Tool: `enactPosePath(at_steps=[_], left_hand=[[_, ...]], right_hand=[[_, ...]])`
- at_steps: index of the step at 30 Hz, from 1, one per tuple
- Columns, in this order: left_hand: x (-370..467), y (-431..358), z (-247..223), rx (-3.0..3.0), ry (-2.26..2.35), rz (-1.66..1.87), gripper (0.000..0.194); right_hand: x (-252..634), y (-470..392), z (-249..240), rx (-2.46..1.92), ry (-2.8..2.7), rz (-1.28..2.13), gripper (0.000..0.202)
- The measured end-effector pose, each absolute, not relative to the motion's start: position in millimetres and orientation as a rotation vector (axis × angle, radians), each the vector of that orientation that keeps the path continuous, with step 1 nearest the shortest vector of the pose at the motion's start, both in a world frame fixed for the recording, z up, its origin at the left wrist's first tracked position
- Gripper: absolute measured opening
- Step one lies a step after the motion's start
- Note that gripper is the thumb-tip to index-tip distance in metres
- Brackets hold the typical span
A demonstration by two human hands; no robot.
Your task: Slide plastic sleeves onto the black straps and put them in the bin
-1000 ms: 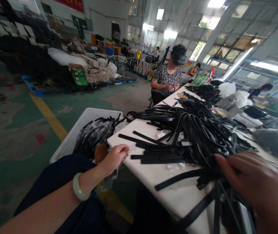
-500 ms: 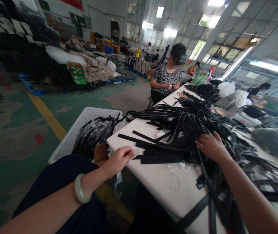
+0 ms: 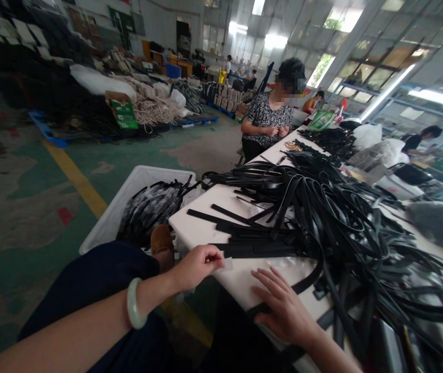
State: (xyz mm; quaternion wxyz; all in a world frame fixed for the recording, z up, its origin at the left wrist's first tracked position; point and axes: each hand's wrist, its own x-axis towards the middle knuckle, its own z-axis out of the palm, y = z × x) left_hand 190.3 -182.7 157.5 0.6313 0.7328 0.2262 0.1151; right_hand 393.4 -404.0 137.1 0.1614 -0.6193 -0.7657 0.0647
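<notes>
My left hand [image 3: 202, 265], with a pale green bangle [image 3: 134, 304] on the wrist, is closed in a pinch at the table's near edge. A small translucent plastic piece [image 3: 227, 263] sticks out of its fingertips. To the right, my right hand [image 3: 279, 305] is open, fingers apart, over the table edge. A black strap [image 3: 307, 280] passes close by it; whether they touch I cannot tell. Beyond both hands lie flat black strips [image 3: 260, 248] in a row, their ends toward the left. Long looped black straps [image 3: 322, 207] are heaped behind them.
A white table [image 3: 240, 290] runs away to the upper right. On the floor at left stands a white plastic bin [image 3: 103, 220] with many black strips in it. A co-worker [image 3: 266, 122] sits at the table's far left side. Pallets with piled materials [image 3: 159, 111] stand farther back.
My right hand has left the heap of black straps and come back toward me, to the table edge. My left hand has shifted slightly right and down, still pinched.
</notes>
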Motion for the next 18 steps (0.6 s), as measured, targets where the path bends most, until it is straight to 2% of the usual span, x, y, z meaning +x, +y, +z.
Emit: enactPosePath(at_steps=[4,8,12,14,18], left_hand=[[187.4,-184.6,155.0,1.660,0.481,0.267,0.018],[186.6,-183.0,155.8,1.675,0.467,0.301,0.018],[186.3,-182.1,155.5,1.679,0.463,0.311,0.018],[186.0,-182.6,154.6,1.701,0.450,0.297,0.017],[185.3,-184.8,154.0,1.782,0.403,0.284,0.013]], right_hand=[[389.1,-417.1,138.9,-1.743,-2.098,0.217,0.034],[384.5,-423.6,139.6,-1.731,-2.081,0.306,0.030],[373.6,-418.9,139.5,-1.832,-1.880,0.206,0.023],[362.2,-408.0,148.2,-1.974,-1.671,0.201,0.023],[339.6,-377.5,180.5,-2.092,-1.421,0.492,0.036]])
